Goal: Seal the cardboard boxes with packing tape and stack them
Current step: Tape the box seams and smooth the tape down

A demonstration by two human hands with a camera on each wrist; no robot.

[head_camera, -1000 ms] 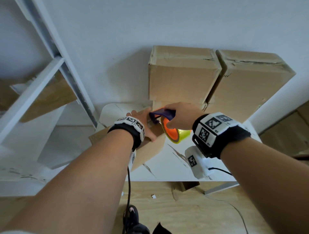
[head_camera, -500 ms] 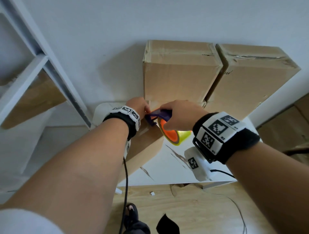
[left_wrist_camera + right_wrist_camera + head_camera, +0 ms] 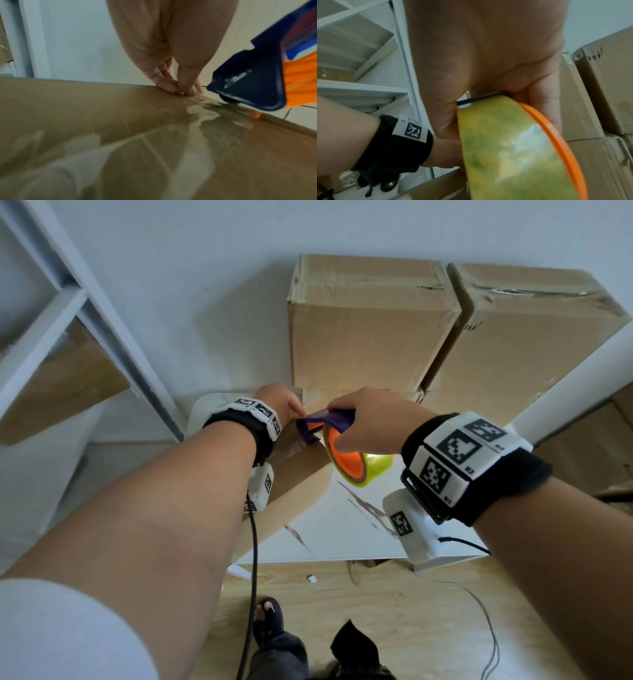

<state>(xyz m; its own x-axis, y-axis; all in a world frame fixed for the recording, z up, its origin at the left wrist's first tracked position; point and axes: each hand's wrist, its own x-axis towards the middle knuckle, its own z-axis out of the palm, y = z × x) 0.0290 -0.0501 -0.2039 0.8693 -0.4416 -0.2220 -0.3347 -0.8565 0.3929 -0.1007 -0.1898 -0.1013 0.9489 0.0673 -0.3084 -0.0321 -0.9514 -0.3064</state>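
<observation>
A low cardboard box (image 3: 298, 474) lies on the white table (image 3: 342, 529) under both forearms, with clear tape shining along its top (image 3: 197, 115). My left hand (image 3: 281, 405) reaches to the box's far edge, where its straight fingertips (image 3: 178, 89) press down on the tape end. My right hand (image 3: 370, 419) grips the purple handle of a tape dispenser (image 3: 325, 422). The dispenser's nose (image 3: 248, 88) touches the box top just right of the left fingers. Its yellow-green roll (image 3: 513, 148) on an orange core hangs below the right palm (image 3: 488, 54).
Two large sealed cardboard boxes (image 3: 370, 326) (image 3: 531, 337) stand side by side against the wall behind the table, on more boxes. A white metal shelf (image 3: 85, 313) with cardboard rises at the left. Cables hang from both wrists over the wooden floor (image 3: 428, 628).
My left hand has slid from the box's near part to its far edge. The dispenser in my right hand has moved away from me along the box top.
</observation>
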